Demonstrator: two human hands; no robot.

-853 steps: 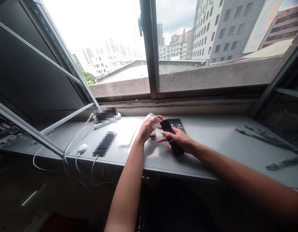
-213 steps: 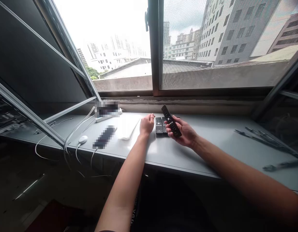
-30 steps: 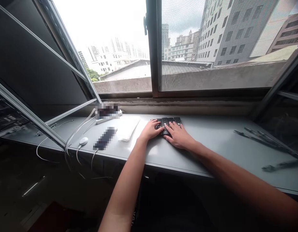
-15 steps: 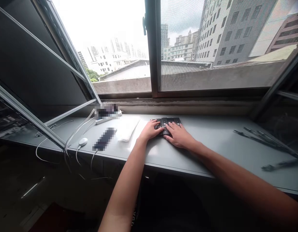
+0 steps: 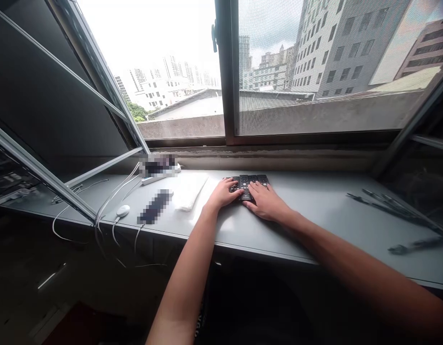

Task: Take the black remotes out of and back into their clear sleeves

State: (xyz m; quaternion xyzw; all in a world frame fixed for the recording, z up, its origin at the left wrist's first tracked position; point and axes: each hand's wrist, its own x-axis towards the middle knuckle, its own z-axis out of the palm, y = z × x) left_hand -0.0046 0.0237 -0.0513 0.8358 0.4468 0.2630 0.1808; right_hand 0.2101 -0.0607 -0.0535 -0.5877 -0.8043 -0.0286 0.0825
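Three black remote controls (image 5: 249, 181) lie side by side on the grey ledge (image 5: 315, 211) below the window. My left hand (image 5: 222, 194) rests on the left remote, fingers stretched flat over it. My right hand (image 5: 266, 201) lies flat on the near ends of the middle and right remotes, fingers spread. Neither hand grips anything. The lower halves of the remotes are hidden under my hands.
A folded white cloth (image 5: 188, 193) lies left of the remotes. Further left are a blurred dark device (image 5: 155, 207), a white power strip (image 5: 158, 168), white cables and a small white puck (image 5: 122, 210). Dark rods (image 5: 397, 206) lie at the ledge's right end.
Over the last second almost nothing has moved; both hands stay flat on the row of remotes. Seven seconds ago my right hand held one remote in the air; it now lies with the others.
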